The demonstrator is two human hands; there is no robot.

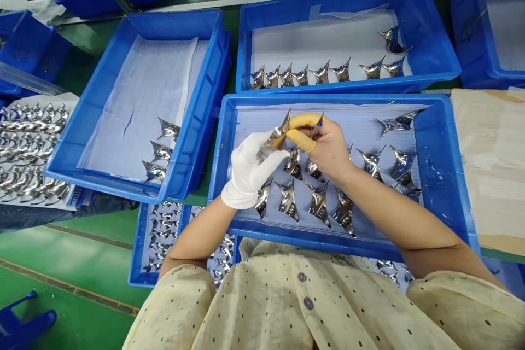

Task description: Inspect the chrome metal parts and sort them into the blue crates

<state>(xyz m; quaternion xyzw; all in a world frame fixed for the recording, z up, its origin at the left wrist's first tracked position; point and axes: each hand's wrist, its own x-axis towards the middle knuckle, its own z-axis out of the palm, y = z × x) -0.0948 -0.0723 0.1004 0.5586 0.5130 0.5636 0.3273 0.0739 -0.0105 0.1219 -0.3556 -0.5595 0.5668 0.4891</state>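
Note:
In a white glove, my left hand is closed around a shiny, curved metal piece with a sharp point sticking up. My right hand, bare except for yellow finger covers on thumb and forefinger, has these two bent together at the piece's right side. A slim pen-like tool with a blue part and pointed tip pokes up between its fingers; the rest is hidden. Both hands are above a blue tray lined with white sheets. Similar pointed metal pieces lie in rows below, some covered by my hands.
Behind stands another blue tray with a row of metal pieces. The blue tray on the left holds several pieces at its right side. Further left, many polished parts lie in rows. Brown board lies at the right.

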